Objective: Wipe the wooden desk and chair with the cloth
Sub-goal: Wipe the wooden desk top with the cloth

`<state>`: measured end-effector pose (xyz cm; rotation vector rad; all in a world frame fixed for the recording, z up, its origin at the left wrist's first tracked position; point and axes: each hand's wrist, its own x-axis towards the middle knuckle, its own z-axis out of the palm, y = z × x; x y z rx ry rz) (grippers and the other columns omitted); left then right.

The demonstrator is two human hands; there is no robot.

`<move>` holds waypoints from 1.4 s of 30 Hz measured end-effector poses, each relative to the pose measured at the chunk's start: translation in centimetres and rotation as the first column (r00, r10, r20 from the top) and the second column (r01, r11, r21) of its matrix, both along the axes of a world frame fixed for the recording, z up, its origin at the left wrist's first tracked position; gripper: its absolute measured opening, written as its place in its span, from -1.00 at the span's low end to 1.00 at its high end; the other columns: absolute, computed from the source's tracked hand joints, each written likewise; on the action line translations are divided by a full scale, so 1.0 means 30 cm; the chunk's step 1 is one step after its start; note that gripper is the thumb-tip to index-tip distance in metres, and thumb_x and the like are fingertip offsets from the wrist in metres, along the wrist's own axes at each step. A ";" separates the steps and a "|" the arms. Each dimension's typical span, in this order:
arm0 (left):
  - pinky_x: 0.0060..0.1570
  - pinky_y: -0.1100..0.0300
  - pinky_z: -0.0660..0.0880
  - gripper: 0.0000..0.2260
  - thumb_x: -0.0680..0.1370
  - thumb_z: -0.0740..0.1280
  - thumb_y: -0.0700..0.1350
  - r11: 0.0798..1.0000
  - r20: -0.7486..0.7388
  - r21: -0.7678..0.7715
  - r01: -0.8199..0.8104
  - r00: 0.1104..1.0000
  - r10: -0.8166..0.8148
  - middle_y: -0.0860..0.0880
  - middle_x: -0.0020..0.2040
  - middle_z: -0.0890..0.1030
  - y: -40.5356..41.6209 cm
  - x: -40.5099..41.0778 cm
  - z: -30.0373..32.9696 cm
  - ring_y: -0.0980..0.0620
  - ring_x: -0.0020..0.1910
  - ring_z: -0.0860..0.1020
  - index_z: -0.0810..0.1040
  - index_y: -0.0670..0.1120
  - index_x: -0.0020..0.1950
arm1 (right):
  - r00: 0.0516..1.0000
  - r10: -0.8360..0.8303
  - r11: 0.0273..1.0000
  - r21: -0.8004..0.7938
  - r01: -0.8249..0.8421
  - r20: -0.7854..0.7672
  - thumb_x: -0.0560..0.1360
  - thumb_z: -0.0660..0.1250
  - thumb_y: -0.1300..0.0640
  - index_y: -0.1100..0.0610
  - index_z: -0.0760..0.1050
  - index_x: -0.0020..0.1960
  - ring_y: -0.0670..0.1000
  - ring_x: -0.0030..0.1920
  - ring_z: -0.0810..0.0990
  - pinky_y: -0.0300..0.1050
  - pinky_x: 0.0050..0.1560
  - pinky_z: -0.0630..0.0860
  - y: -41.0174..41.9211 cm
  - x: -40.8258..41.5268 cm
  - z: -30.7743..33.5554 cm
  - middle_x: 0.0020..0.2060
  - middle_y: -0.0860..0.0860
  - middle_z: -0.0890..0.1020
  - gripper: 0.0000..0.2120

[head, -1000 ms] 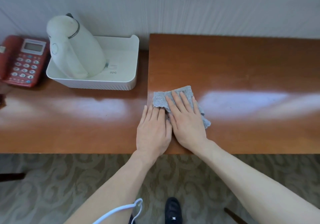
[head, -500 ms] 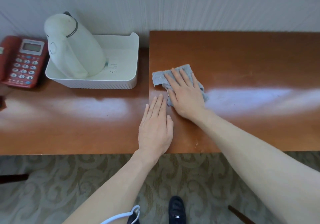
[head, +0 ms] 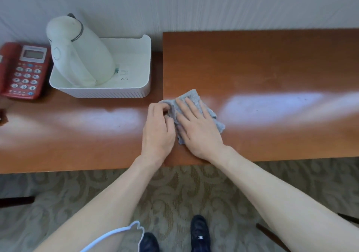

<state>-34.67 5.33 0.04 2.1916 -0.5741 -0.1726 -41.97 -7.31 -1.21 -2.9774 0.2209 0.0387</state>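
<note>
Glossy wooden desk (head: 262,67), patterned carpet (head: 184,189).

white kettle (head: 77,55) in white tray (head: 136,88), red telephone (head: 23,70), patterned carpet (head: 184,189)

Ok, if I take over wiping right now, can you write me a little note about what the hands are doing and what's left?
Left hand: fingers curled, pinching the left edge of the grey cloth.
Right hand: flat, fingers straight, pressing down on the cloth.
Cloth: bunched on the raised right part of the wooden desk, near its left edge and towards the front.
Nearby: white kettle in a white tray, and a red phone, on the lower left part.
Done: cannot tell how much is wiped.
Left: probably the rest of the desk, then the chair, which is not clearly in view.
</note>
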 end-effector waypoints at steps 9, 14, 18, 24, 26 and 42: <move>0.24 0.06 0.46 -0.77 0.68 0.19 -0.13 0.959 0.125 0.262 0.104 0.982 -0.140 -0.05 0.33 0.50 -0.039 0.023 0.022 -0.04 0.26 0.47 0.54 -0.15 0.26 | 0.996 0.088 0.996 0.022 -0.088 0.022 0.69 0.08 -0.03 0.06 0.20 0.60 0.11 0.65 0.04 0.20 0.62 -0.01 0.157 -0.173 -0.009 0.60 0.06 0.25 -0.50; 0.55 0.16 0.17 -0.58 0.73 0.09 -0.02 0.927 0.042 0.308 0.216 0.970 -0.240 0.00 0.61 0.31 -0.027 0.001 -0.003 0.05 0.61 0.20 0.41 -0.13 0.55 | 0.998 0.059 0.997 0.043 -0.059 -0.005 0.71 0.05 -0.02 0.04 0.20 0.60 0.08 0.65 0.00 0.20 0.61 0.04 0.180 -0.247 -0.007 0.62 0.05 0.20 -0.52; 0.63 0.12 0.01 -0.51 0.74 0.03 0.04 0.868 0.037 0.392 0.306 0.937 -0.347 0.02 0.68 0.13 -0.023 0.021 -0.026 0.08 0.67 0.01 0.25 -0.11 0.64 | 0.985 -0.157 0.988 -0.002 0.157 -0.065 0.71 -0.07 -0.06 0.01 0.02 0.67 0.06 0.66 -0.07 0.20 0.61 0.04 0.106 -0.302 -0.002 0.66 0.03 0.03 -0.46; 0.65 0.04 -0.05 -0.48 0.74 0.01 0.04 0.770 0.176 0.562 0.303 0.865 -0.470 0.00 0.70 0.02 -0.120 0.177 -0.038 0.03 0.68 -0.03 0.10 -0.10 0.69 | 0.940 -0.333 0.943 -0.028 0.332 -0.073 0.69 -0.12 -0.11 -0.01 0.08 0.66 0.09 0.65 -0.01 0.21 0.61 0.01 0.005 -0.314 0.002 0.65 0.02 0.07 -0.44; 0.65 0.04 -0.07 -0.47 0.74 -0.01 0.05 0.766 0.196 0.580 0.278 0.865 -0.462 -0.01 0.71 0.00 -0.185 0.244 -0.047 0.03 0.68 -0.04 0.06 -0.12 0.69 | 0.937 -0.346 0.938 -0.028 0.345 -0.048 0.69 -0.09 -0.11 0.00 0.13 0.65 0.09 0.65 0.03 0.21 0.61 0.01 -0.002 -0.299 -0.006 0.65 0.02 0.10 -0.45; 0.63 -0.01 0.05 -0.54 0.70 0.12 -0.08 0.861 0.274 0.466 0.204 0.892 -0.359 -0.14 0.62 0.28 -0.272 0.268 -0.064 -0.10 0.63 0.20 0.32 -0.22 0.59 | 0.916 -0.400 0.915 -0.035 0.401 0.033 0.65 0.05 -0.06 0.10 0.43 0.46 0.18 0.63 0.10 0.30 0.57 0.10 0.046 -0.056 -0.034 0.61 0.12 0.22 -0.53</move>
